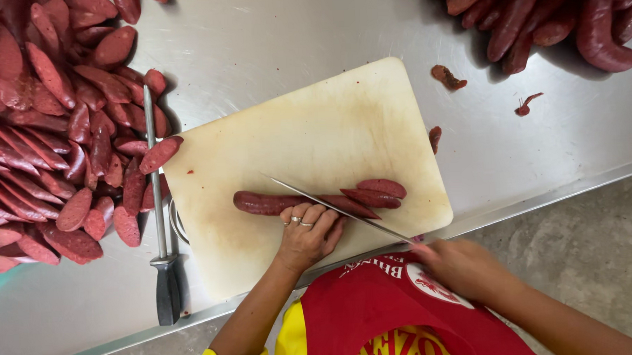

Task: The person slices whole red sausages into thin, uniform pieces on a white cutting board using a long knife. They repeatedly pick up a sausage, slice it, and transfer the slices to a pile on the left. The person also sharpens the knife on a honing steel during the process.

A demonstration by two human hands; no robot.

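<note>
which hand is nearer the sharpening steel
Left. The left hand rests on the cutting board, closer to the sharpening steel; the right hand holds the knife farther away.
</note>
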